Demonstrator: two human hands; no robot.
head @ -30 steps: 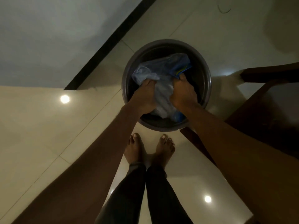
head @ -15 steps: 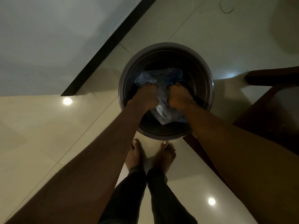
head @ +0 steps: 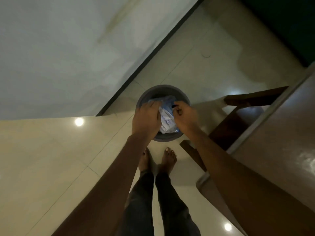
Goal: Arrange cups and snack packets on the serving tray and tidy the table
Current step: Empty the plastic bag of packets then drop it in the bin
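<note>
Head view: round grey bin (head: 144,97) on tiled floor (head: 51,150), near desk (head: 281,133). Blue-and-clear snack packets (head: 167,121) inside bin, gripped by left hand (head: 146,120); right hand (head: 185,116) pinching same plastic. Risk: crumpled plastic springing up over bin rim once released, spilling beside bin.

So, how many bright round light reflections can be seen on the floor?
2. One light spot shines on the floor left of the left hand. The other is at the bottom right, beside the legs. More may be hidden under the arms.
</note>
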